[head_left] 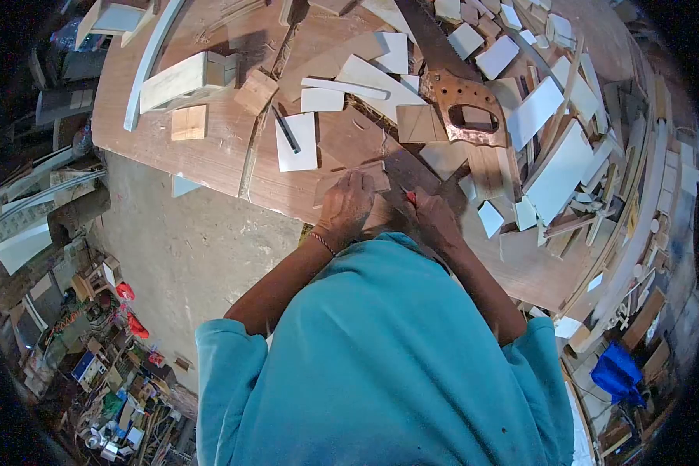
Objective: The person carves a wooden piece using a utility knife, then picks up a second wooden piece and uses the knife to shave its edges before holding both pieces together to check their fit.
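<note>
My left hand (347,203) is closed on a small flat wooden piece (377,177) near the front edge of the wooden table (186,155). To its right, my right hand (433,217) is closed round a tool with a red part (411,197); a thin tip points toward the wooden piece. Beyond the hands, a black pen-like tool (286,130) lies across a white rectangular piece (297,147). A handsaw with a wooden handle (474,109) rests behind my right hand, its blade pointing away.
Offcuts and white panels (555,175) are heaped at the right. A wooden box-like piece (182,80), a small block (189,123) and a curved strip (149,66) lie at the left. A blue bag (617,373) is at lower right.
</note>
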The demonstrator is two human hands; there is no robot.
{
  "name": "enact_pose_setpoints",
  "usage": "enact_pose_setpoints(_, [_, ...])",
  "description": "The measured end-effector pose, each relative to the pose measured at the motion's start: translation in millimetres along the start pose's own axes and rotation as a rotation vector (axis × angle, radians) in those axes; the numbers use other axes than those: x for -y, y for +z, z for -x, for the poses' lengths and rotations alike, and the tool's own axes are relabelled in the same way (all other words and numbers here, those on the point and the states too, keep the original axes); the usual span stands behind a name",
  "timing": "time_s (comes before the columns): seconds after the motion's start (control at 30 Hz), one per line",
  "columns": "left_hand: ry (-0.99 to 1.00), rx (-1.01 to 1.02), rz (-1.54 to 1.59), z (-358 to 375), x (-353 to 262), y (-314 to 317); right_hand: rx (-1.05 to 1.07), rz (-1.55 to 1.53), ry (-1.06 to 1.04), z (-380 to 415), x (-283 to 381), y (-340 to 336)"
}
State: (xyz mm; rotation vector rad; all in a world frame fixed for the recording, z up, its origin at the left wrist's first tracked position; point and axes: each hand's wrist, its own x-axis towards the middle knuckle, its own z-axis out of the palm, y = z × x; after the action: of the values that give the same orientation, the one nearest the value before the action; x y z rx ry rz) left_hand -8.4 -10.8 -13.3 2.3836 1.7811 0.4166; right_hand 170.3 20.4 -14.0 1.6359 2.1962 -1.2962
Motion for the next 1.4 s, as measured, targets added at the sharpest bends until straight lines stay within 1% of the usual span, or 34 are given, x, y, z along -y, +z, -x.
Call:
enact_pose_setpoints(0.07, [-0.067, 0.181, 0.049, -2, -1, -5, -0.037, 0.009, -0.059, -3, -3, 5])
enact_pose_setpoints(0.17, [-0.058, 0.144, 0.078, -5, 1, -6, -0.051, 0.041, -0.028, -4, 1, 6])
enact_pose_setpoints(0.27, [-0.084, 0.156, 0.144, -7, 1, -8, -0.083, 0.041, -0.022, -9, 4, 11])
enact_pose_setpoints(0.4, [-0.095, 0.181, 0.132, -8, 2, -6, -0.101, 0.032, 0.019, -14, 5, 17])
enact_pose_setpoints(0.47, [-0.067, 0.092, 0.145, -9, 4, -5, -0.103, -0.021, 0.036, -18, 10, 13])
enact_pose_setpoints(0.5, [-0.065, 0.094, 0.147, -9, 4, -5, -0.103, -0.022, 0.039, -19, 10, 13])
enact_pose_setpoints(0.57, [-0.08, 0.136, 0.138, -9, 4, -3, -0.113, -0.061, -0.035, -22, 9, 13])
enact_pose_setpoints(0.7, [-0.084, 0.152, 0.139, -11, 3, -8, -0.069, -0.04, -0.007, -27, 18, 8])
enact_pose_setpoints(0.77, [-0.107, 0.132, 0.163, -11, 1, -8, 0.005, -0.018, 0.161, -27, 31, -1])
enact_pose_setpoints(0.8, [-0.1, 0.132, 0.161, -10, 0, -7, 0.0, -0.022, 0.162, -27, 27, 0])
enact_pose_setpoints(0.87, [-0.091, 0.139, 0.144, -5, 2, -3, -0.062, -0.014, 0.031, -29, 17, 8])
enact_pose_setpoints(0.9, [-0.089, 0.135, 0.136, -4, 2, -3, -0.067, -0.016, 0.023, -33, 13, 11])
enact_pose_setpoints(0.97, [-0.088, 0.117, 0.119, -3, -1, -3, 0.016, -0.174, 0.002, -41, 4, 13])
enact_pose_setpoints(1.0, [-0.087, 0.114, 0.111, -1, -1, -2, 0.012, -0.177, -0.005, -40, 4, 10])
enact_pose_setpoints(1.07, [-0.05, 0.119, 0.009, 3, -2, -1, 0.056, -0.209, -0.001, -32, 3, 5])
enact_pose_setpoints(1.1, [-0.049, 0.121, 0.009, 4, -2, 0, 0.057, -0.211, 0.001, -25, 7, 1])
enact_pose_setpoints(1.17, [-0.118, 0.201, 0.017, 2, -3, 2, 0.029, -0.151, 0.046, -10, 15, -9])
enact_pose_setpoints(1.2, [-0.114, 0.197, 0.018, 1, -3, 0, 0.023, -0.15, 0.047, -8, 12, -6])
enact_pose_setpoints(1.27, [-0.141, 0.285, 0.063, -3, -3, -6, -0.035, -0.079, 0.038, -11, 5, 6])
enact_pose_setpoints(1.4, [-0.14, 0.224, 0.061, -4, -3, -5, -0.042, -0.078, 0.032, -24, 3, 20])
